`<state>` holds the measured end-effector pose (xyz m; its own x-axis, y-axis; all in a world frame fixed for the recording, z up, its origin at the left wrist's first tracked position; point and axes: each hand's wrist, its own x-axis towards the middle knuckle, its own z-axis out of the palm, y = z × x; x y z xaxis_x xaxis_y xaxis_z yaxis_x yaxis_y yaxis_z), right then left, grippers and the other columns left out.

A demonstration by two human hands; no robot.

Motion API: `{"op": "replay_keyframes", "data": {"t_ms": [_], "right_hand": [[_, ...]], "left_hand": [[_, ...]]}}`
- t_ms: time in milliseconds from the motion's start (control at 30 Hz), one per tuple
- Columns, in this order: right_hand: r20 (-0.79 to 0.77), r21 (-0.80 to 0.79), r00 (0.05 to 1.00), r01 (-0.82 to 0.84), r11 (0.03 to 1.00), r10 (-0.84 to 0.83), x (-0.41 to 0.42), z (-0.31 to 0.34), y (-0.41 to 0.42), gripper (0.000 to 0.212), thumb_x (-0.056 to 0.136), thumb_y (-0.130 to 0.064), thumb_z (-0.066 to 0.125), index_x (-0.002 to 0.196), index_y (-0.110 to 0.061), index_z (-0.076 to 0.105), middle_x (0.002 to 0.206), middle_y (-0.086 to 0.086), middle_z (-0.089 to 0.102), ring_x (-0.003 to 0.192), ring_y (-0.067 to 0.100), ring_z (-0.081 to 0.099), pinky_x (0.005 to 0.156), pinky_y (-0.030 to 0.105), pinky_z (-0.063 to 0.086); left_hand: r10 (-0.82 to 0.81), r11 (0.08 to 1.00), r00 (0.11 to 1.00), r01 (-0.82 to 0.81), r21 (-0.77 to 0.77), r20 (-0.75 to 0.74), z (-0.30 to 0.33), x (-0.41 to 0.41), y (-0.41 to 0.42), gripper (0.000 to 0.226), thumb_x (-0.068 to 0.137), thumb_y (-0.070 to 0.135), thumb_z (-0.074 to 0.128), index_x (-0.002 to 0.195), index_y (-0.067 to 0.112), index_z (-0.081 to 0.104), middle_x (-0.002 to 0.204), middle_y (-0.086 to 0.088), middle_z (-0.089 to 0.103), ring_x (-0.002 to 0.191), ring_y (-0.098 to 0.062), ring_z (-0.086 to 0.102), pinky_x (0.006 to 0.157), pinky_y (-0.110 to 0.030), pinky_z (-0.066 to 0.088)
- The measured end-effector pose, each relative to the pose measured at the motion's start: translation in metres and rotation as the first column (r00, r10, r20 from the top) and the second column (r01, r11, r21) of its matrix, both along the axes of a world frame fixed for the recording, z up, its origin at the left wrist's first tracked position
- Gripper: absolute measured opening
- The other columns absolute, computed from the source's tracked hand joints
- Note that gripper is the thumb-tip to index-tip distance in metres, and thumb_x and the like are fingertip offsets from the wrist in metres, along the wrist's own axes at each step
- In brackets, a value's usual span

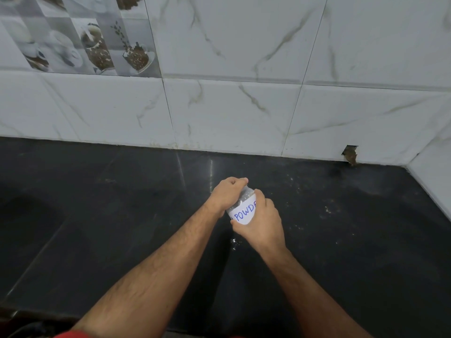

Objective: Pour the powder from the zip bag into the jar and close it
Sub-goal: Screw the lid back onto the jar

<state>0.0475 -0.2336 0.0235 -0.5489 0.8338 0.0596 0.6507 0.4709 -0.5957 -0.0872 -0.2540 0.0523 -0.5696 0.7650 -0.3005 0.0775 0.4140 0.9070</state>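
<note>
A small clear jar [244,208] with a white label reading "POWDE" in blue stands on the black counter [122,215], near the middle. My right hand [262,223] wraps around the jar's body from the right. My left hand [228,192] is closed over the jar's top, hiding the lid. No zip bag is in view.
Specks of spilled white powder [233,241] lie on the counter just in front of the jar and scattered to the right. A white marble-tiled wall [231,113] rises behind the counter, with a side wall [432,181] at the right and a chipped hole [350,154] at its base.
</note>
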Motion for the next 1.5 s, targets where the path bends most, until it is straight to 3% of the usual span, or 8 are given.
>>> {"op": "replay_keyframes", "data": {"t_ms": [233, 367, 500, 700, 1067, 1167, 1267, 1500], "right_hand": [[0.034, 0.012, 0.999, -0.043, 0.999, 0.042, -0.001, 0.001, -0.006, 0.099, 0.064, -0.050, 0.081, 0.145, -0.026, 0.029, 0.121, 0.000, 0.051, 0.107, 0.018, 0.054, 0.086, 0.032, 0.051], [-0.187, -0.332, 0.982, -0.052, 0.942, -0.012, 0.002, 0.005, 0.003, 0.077, 0.058, -0.045, 0.082, 0.124, -0.032, 0.045, 0.107, -0.010, 0.063, 0.096, 0.012, 0.063, 0.081, 0.035, 0.056], [-0.318, -0.606, 0.947, -0.231, 0.761, 0.035, 0.004, 0.008, 0.016, 0.064, 0.064, -0.040, 0.083, 0.120, -0.022, 0.057, 0.104, -0.001, 0.074, 0.089, 0.016, 0.074, 0.069, 0.043, 0.063], [-0.253, -0.510, 0.968, -0.131, 0.850, -0.002, -0.001, 0.014, 0.006, 0.060, 0.062, -0.041, 0.082, 0.113, -0.029, 0.053, 0.100, -0.007, 0.070, 0.084, 0.011, 0.071, 0.057, 0.032, 0.058], [0.013, 0.041, 1.000, -0.018, 0.999, 0.018, -0.012, 0.012, -0.006, 0.093, 0.059, -0.053, 0.078, 0.137, -0.027, 0.036, 0.111, -0.001, 0.053, 0.097, 0.020, 0.058, 0.081, 0.037, 0.054], [-0.143, -0.185, 0.989, -0.047, 0.982, 0.020, -0.009, 0.016, 0.002, 0.080, 0.057, -0.050, 0.080, 0.124, -0.031, 0.042, 0.105, -0.008, 0.058, 0.093, 0.013, 0.060, 0.077, 0.033, 0.055], [-0.426, -0.536, 0.904, -0.220, 0.815, -0.036, -0.001, 0.015, 0.011, 0.074, 0.063, -0.033, 0.087, 0.124, -0.025, 0.048, 0.110, -0.005, 0.067, 0.102, 0.017, 0.068, 0.071, 0.029, 0.060], [-0.450, -0.489, 0.891, -0.198, 0.849, -0.051, 0.003, 0.007, 0.010, 0.077, 0.066, -0.025, 0.090, 0.128, -0.030, 0.044, 0.114, -0.010, 0.063, 0.103, 0.013, 0.064, 0.082, 0.028, 0.059]], "left_hand": [[-0.014, 0.994, 1.000, 0.012, -0.111, -0.019, 0.003, -0.004, -0.002, 0.042, 0.094, 0.053, 0.047, 0.096, 0.015, 0.064, 0.095, -0.006, 0.072, 0.081, -0.022, 0.067, 0.081, -0.036, 0.053], [-0.213, 0.977, 0.966, 0.214, 0.003, 0.146, 0.013, -0.017, -0.017, 0.055, 0.098, 0.062, 0.034, 0.102, 0.018, 0.068, 0.098, -0.001, 0.073, 0.087, -0.015, 0.068, 0.083, -0.030, 0.053], [-0.257, 0.959, 0.963, 0.245, 0.145, 0.077, 0.013, -0.020, -0.026, 0.041, 0.101, 0.049, 0.041, 0.124, 0.024, 0.065, 0.112, 0.002, 0.073, 0.098, -0.012, 0.070, 0.082, -0.024, 0.055], [-0.213, 0.969, 0.976, 0.204, 0.137, 0.054, 0.016, -0.019, -0.022, 0.032, 0.101, 0.036, 0.043, 0.115, 0.026, 0.071, 0.101, 0.005, 0.072, 0.086, -0.010, 0.068, 0.073, -0.025, 0.054], [-0.127, 0.990, 0.987, 0.132, 0.045, -0.098, 0.015, -0.014, -0.013, 0.052, 0.089, 0.052, 0.048, 0.106, 0.007, 0.068, 0.106, -0.006, 0.074, 0.089, -0.019, 0.068, 0.092, -0.042, 0.053], [-0.162, 0.978, 0.984, 0.171, 0.118, -0.079, 0.020, -0.017, -0.015, 0.035, 0.094, 0.044, 0.053, 0.111, 0.020, 0.072, 0.107, 0.006, 0.073, 0.095, -0.013, 0.070, 0.087, -0.032, 0.056], [-0.215, 0.954, 0.976, 0.219, 0.203, -0.044, 0.027, -0.021, -0.021, 0.026, 0.097, 0.031, 0.057, 0.118, 0.022, 0.071, 0.112, 0.004, 0.073, 0.097, -0.010, 0.071, 0.083, -0.024, 0.057], [-0.137, 0.962, 0.990, 0.129, 0.240, 0.014, 0.013, -0.034, -0.030, 0.034, 0.089, 0.026, 0.071, 0.122, 0.020, 0.065, 0.113, -0.002, 0.070, 0.102, -0.013, 0.067, 0.097, -0.033, 0.052]]}}
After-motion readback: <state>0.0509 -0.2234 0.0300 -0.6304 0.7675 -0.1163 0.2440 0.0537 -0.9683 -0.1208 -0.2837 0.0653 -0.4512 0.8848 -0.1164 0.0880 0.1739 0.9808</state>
